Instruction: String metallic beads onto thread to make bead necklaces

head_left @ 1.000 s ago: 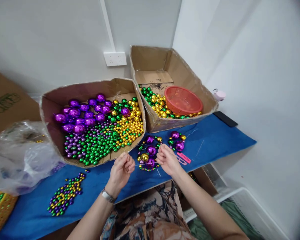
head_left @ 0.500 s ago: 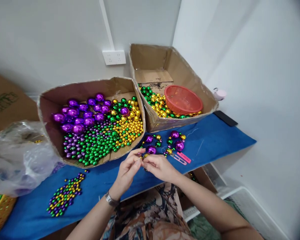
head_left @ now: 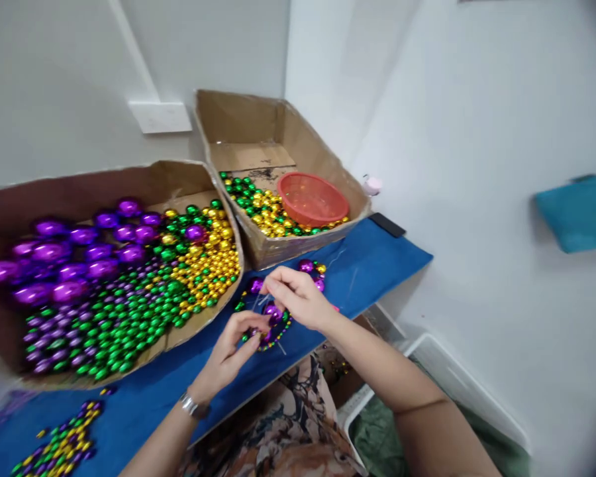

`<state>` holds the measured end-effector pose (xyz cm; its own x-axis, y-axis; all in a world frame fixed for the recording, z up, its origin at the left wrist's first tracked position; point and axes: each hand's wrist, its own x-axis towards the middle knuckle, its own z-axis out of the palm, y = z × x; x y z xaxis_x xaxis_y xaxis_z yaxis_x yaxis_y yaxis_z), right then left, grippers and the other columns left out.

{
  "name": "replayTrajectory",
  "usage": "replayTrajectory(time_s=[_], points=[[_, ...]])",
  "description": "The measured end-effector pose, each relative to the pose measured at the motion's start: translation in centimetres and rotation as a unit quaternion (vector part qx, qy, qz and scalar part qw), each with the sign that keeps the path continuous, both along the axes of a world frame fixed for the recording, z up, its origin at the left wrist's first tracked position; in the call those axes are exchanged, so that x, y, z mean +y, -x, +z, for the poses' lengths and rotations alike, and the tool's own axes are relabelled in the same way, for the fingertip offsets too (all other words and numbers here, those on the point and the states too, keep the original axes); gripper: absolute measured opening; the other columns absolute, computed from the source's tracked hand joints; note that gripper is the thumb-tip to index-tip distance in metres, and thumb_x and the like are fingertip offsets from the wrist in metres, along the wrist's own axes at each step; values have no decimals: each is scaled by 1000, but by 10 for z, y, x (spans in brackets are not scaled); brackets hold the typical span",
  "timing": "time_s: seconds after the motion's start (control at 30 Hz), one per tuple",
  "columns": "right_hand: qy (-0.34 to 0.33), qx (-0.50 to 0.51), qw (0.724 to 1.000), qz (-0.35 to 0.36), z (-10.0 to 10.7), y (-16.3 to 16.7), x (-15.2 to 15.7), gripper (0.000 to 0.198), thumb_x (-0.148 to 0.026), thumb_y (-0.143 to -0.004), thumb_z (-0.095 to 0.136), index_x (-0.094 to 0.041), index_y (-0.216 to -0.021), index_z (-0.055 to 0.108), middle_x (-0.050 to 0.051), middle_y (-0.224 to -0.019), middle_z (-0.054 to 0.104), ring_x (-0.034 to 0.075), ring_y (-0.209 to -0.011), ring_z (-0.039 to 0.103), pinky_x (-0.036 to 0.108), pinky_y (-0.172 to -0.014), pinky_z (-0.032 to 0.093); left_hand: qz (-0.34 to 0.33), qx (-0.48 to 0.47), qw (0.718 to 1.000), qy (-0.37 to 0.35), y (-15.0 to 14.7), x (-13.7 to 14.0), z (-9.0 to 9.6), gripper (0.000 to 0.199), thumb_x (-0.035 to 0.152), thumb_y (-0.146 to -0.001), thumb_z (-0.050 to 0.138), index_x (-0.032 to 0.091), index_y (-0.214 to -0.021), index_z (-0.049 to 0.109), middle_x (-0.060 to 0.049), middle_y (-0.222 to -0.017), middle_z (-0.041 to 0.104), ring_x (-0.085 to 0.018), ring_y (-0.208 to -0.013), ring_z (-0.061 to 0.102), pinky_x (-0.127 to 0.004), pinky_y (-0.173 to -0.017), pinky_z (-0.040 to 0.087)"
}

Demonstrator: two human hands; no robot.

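Note:
My right hand [head_left: 302, 298] is closed in a pinch on a pale thread [head_left: 257, 303], raised just above the table. Lower and to its left, my left hand [head_left: 231, 348] curls its thumb and fingers round one part of a bead string [head_left: 279, 330]; the exact bead between the fingertips is hard to make out. Large purple, small green and gold beads make up that string, which lies on the blue cloth [head_left: 372, 258]. Behind my right hand, a second beaded piece [head_left: 306, 265] is partly covered.
To the left, a cardboard box [head_left: 179, 338] holds purple, green and gold beads. Another box [head_left: 273, 252] behind it contains beads and a red plastic basin [head_left: 312, 199]. Loose small beads [head_left: 62, 440] lie front left. A black phone-like slab [head_left: 387, 224] rests near the right corner.
My view has swung to the right. Both hands were together at the fingertips; now they are apart, the right raised with the thread and the left lower by the beads.

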<state>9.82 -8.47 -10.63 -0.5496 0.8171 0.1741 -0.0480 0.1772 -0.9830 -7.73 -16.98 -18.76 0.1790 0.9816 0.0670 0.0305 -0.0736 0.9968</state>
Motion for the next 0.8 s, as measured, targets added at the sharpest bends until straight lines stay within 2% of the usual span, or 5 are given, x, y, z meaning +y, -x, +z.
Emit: replayTrajectory(time_s=[0.2,0.4,0.57,0.73,0.8], points=[[219,251,940,-73,-30,3,15,31,-48,-78,68,-19,-76,57,-11,-51,33,5,-44,26,18,-46,33,-3,55,998,-6,23,-5,-9,63,19,-72,73,29,-130,50,-8,-120,63,-24,-115,56,-33,-99,44],[287,312,904,-60,-40,1,22,30,-44,-75,73,-19,-77,57,-11,-51,30,4,-45,25,16,-45,31,-8,-11,1000,-27,11,3,-1,97,14,-71,74,38,-147,19,-5,-107,67,-21,-101,63,-34,-89,49],[299,287,908,-56,-54,1,37,32,-45,-76,72,-18,-76,55,-12,-51,28,4,-44,25,16,-45,32,-31,80,996,3,1,12,9,41,16,-65,78,27,-103,72,-7,-98,70,-22,-91,64,-28,-81,51],[100,-2,990,-96,-85,-44,50,31,-50,-88,54,-21,-99,57,-3,-76,54,10,-65,54,26,-66,47,52,93,994,-5,3,11,2,28,22,-67,77,23,-95,74,-6,-95,70,-18,-76,62,-23,-65,51],[-97,-247,956,-130,-101,-76,46,24,-41,-92,51,-22,-105,57,3,-95,59,13,-84,57,27,-78,46,70,67,995,6,6,10,-3,28,23,-67,77,22,-95,73,-6,-95,69,-19,-78,63,-24,-68,52]])
